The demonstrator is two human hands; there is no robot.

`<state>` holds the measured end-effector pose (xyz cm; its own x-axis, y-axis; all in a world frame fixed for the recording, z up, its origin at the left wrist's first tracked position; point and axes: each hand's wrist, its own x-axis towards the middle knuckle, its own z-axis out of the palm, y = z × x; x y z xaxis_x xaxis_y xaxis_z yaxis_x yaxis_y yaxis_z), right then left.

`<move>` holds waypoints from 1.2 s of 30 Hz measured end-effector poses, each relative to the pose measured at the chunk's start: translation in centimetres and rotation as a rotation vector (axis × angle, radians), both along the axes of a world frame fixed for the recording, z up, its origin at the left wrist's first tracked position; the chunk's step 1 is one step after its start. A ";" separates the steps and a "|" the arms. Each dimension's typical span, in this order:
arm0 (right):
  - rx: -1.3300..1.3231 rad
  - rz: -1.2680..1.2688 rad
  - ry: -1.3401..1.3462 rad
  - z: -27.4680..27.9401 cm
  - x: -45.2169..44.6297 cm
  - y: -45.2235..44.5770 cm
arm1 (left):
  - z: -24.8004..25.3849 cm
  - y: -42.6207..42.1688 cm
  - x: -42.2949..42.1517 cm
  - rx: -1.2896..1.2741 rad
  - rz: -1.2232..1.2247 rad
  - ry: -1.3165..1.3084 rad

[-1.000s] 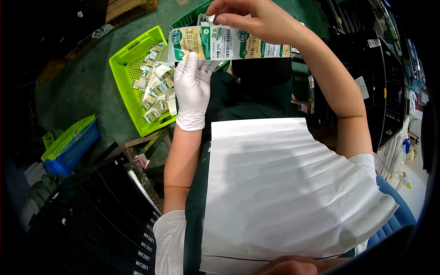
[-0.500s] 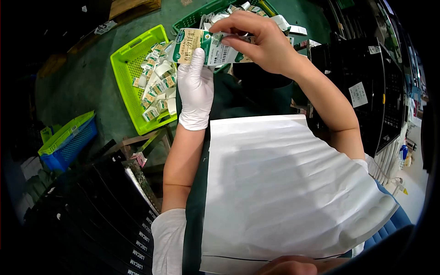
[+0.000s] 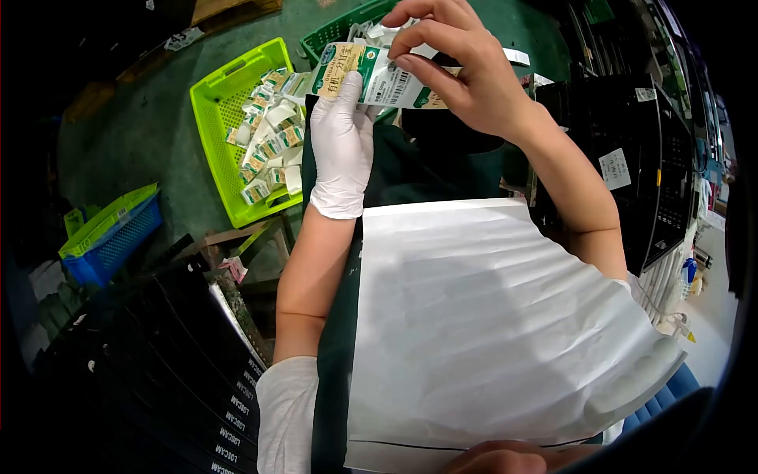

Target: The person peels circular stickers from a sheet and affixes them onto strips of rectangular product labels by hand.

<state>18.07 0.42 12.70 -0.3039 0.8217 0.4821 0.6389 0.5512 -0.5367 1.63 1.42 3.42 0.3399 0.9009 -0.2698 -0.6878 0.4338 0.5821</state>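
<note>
My left hand (image 3: 341, 158), in a white glove, grips a printed paper label strip (image 3: 347, 67), thumb on its face and fingers behind. The strip is beige, green and white with Chinese characters and a barcode. Over its right part is my bare right hand (image 3: 474, 75). The right thumb and index finger come together in a pinch at the strip's upper edge, with the other fingers curled above. Whatever lies between those two fingertips is too small to make out. The far right end of the strip is partly hidden by the right thumb.
Similar printed pieces lie in a lime-green crate (image 3: 207, 130). A dark green crate (image 3: 316, 39) with white packs stands behind my hands. Stacked blue and green crates (image 3: 110, 237) are at the left, black crates (image 3: 158, 371) lower left. White paper (image 3: 489, 332) covers my front.
My right hand has moved slightly right and up along the strip, its thumb and index finger drawing closer together. The left hand still grips the strip, which has tilted a little.
</note>
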 end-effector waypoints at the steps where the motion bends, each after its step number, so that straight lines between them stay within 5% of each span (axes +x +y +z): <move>1: 0.004 0.001 -0.026 0.2 -0.1 0.1 | 0.0 -0.1 0.1 0.018 0.000 0.000; 13: 0.040 -0.014 -0.177 -0.1 -0.5 1.1 | 0.5 -0.7 0.1 0.097 0.021 -0.024; 17: -0.355 -0.204 0.039 -0.9 -0.8 1.0 | 0.5 -0.5 0.1 0.151 -0.004 0.001; 20: -0.651 -0.122 0.159 -2.7 0.5 1.7 | 0.5 -1.0 0.1 0.190 -0.006 0.031; 23: -0.652 -0.013 0.310 -3.6 0.6 1.1 | 0.8 -1.0 -0.9 0.188 -0.054 0.022; 27: -0.811 0.077 0.170 -4.7 2.2 -1.4 | -0.5 1.3 -4.9 0.103 0.057 0.080; 29: -0.887 0.098 -0.183 -3.8 4.2 -3.3 | -1.3 3.6 -9.0 0.082 0.112 -0.050; 31: -1.125 0.100 -0.273 -1.7 5.1 -5.0 | -0.3 5.2 -12.3 -0.024 0.266 0.101; 33: -1.269 0.199 -0.127 -0.1 5.9 -6.6 | -0.6 6.3 -15.4 -0.111 0.362 0.143; 36: -1.269 0.275 0.041 0.9 5.6 -7.4 | -3.6 7.1 -20.3 -0.040 0.075 -0.302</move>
